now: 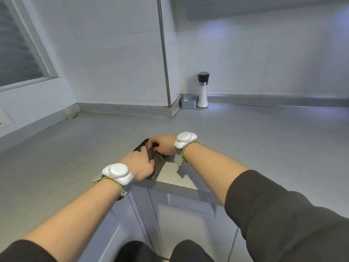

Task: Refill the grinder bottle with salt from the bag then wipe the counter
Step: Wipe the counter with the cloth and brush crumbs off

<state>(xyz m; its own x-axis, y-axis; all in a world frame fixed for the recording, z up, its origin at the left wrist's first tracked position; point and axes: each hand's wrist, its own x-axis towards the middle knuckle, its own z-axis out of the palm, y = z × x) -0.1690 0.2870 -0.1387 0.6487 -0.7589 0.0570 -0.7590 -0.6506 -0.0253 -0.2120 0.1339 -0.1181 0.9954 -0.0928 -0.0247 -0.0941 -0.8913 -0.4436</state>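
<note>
Your desk (245, 140) is a pale speckled surface that wraps around an inner corner, with tiled wall behind it and a window at the far left. Its bare top shows no bag of salt anywhere, so you appear to be in the wiping part of the job.

The dark cloth (156, 161) lies near the desk's front edge, right at the inner corner where you stand, probably so both arms reach it without stretching. It looks folded into a narrow pad, which would give you a thicker face for wiping.

The grinder bottle (202, 90) stands upright against the back wall, well apart from the cloth. Its clear body looks white most of the way up, and the black cap is on, so I judge the refill done. A small metal tray (188, 102) sits just beside it, on its left.

Your left hand (138, 165) rests curled on the cloth's near end, fingers pressing the fold. Your right hand (164, 144) is closed on the far end, fingertips pinching the fabric. Both hands seem to be shaping or gathering it.
</note>
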